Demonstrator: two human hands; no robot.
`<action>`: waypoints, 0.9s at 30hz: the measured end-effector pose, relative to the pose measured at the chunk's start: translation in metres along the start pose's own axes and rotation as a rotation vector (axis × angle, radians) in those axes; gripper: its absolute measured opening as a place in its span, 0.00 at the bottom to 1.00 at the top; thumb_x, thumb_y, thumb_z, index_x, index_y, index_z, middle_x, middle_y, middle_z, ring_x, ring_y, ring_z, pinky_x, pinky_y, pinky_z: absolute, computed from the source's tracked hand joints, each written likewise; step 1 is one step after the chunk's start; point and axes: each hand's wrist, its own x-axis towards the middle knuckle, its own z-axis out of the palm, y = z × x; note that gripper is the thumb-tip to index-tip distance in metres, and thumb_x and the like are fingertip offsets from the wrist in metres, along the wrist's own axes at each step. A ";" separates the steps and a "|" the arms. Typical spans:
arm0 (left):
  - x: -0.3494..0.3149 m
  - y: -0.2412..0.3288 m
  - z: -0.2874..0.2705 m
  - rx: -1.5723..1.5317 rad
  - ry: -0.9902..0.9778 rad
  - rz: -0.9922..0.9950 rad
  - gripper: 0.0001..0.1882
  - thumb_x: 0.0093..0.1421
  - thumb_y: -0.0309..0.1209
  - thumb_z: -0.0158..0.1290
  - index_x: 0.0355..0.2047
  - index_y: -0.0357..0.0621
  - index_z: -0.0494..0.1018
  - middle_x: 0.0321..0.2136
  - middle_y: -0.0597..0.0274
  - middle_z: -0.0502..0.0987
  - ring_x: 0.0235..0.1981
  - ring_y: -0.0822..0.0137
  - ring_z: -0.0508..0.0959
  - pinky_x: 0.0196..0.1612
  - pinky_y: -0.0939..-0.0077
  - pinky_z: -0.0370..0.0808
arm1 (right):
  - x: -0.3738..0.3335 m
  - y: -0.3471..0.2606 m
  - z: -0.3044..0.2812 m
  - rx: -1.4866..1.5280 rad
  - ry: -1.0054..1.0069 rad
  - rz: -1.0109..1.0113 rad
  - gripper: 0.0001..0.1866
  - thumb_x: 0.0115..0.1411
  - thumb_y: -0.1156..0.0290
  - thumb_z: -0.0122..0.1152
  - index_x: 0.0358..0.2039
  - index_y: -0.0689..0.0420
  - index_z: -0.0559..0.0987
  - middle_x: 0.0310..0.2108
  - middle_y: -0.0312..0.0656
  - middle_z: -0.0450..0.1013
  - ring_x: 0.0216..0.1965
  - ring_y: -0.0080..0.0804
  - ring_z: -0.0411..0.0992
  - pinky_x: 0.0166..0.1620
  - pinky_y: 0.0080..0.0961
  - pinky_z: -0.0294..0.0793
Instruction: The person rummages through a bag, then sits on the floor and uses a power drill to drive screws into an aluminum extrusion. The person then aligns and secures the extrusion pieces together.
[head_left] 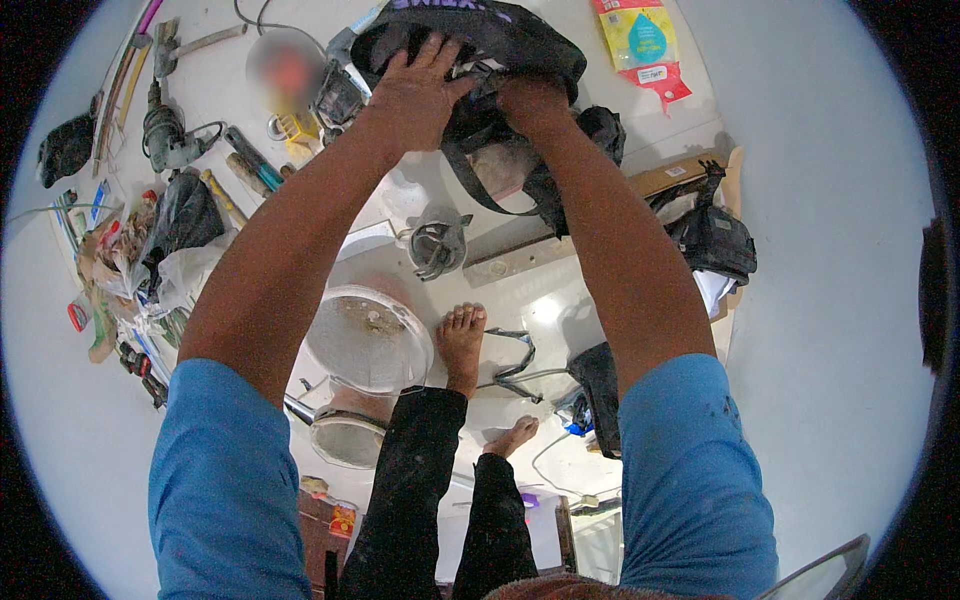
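Observation:
A black bag [540, 45] with dark straps is at the top of the view, its mouth facing me. My left hand [415, 92] lies against its near side, fingers spread and stretched out. Into the bag's opening reaches my right hand [530, 103]; its fingers are hidden by dark fabric, so I cannot see what they hold. A loose black strap [478, 188] hangs from the bag below my hands. Nearer to me, a grey mug-like container [437, 243] stands on the white floor.
A large whitish bucket [368, 340] stands by my foot, with a smaller one [348, 440] behind. On the left lie a power drill [168, 130], a hammer [190, 42] and plastic bags [183, 225]. To the right are a black pouch [715, 240] and a yellow-red packet [645, 45].

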 end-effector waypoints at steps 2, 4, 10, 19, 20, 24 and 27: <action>0.006 -0.001 0.007 0.004 -0.016 -0.045 0.44 0.54 0.37 0.67 0.72 0.75 0.69 0.79 0.50 0.54 0.79 0.41 0.54 0.73 0.29 0.58 | -0.007 -0.029 -0.038 0.067 -0.133 -0.001 0.16 0.63 0.64 0.59 0.42 0.61 0.88 0.42 0.53 0.84 0.48 0.52 0.83 0.55 0.49 0.82; 0.017 0.002 0.009 0.047 -0.004 -0.027 0.40 0.58 0.37 0.64 0.72 0.78 0.69 0.79 0.50 0.54 0.79 0.41 0.53 0.73 0.27 0.57 | -0.023 -0.029 -0.006 -0.052 0.172 -0.108 0.15 0.63 0.65 0.59 0.40 0.61 0.89 0.42 0.54 0.84 0.48 0.52 0.83 0.56 0.49 0.82; 0.024 0.019 0.041 0.021 -0.066 -0.079 0.33 0.67 0.36 0.57 0.71 0.84 0.70 0.79 0.55 0.54 0.81 0.45 0.48 0.72 0.27 0.54 | -0.042 -0.031 -0.019 -0.010 -0.173 -0.199 0.14 0.65 0.69 0.57 0.39 0.61 0.88 0.41 0.56 0.83 0.45 0.57 0.82 0.51 0.51 0.84; 0.024 -0.017 0.059 0.165 0.069 -0.053 0.27 0.66 0.36 0.54 0.67 0.65 0.75 0.75 0.49 0.59 0.79 0.46 0.56 0.71 0.27 0.59 | -0.024 -0.028 -0.070 0.171 -0.216 0.082 0.17 0.65 0.67 0.55 0.44 0.62 0.87 0.47 0.60 0.83 0.50 0.59 0.83 0.52 0.51 0.85; 0.022 -0.020 0.055 0.177 0.053 -0.041 0.28 0.65 0.36 0.55 0.66 0.66 0.75 0.75 0.48 0.60 0.78 0.46 0.56 0.71 0.28 0.59 | -0.018 -0.030 -0.072 0.225 -0.190 0.151 0.17 0.65 0.67 0.54 0.45 0.62 0.87 0.47 0.59 0.83 0.50 0.60 0.83 0.52 0.52 0.84; 0.024 -0.018 0.048 0.108 -0.016 -0.070 0.27 0.66 0.34 0.54 0.65 0.66 0.77 0.77 0.52 0.58 0.80 0.51 0.54 0.74 0.34 0.58 | -0.015 -0.019 -0.043 0.293 -0.237 0.155 0.19 0.69 0.61 0.52 0.44 0.60 0.87 0.45 0.60 0.83 0.49 0.59 0.83 0.53 0.56 0.83; 0.026 -0.010 0.032 0.034 -0.065 -0.099 0.24 0.69 0.34 0.52 0.64 0.67 0.79 0.78 0.56 0.56 0.81 0.56 0.51 0.76 0.39 0.55 | -0.025 -0.023 -0.045 0.254 -0.352 0.128 0.17 0.65 0.67 0.55 0.45 0.61 0.87 0.49 0.61 0.82 0.50 0.61 0.82 0.54 0.54 0.83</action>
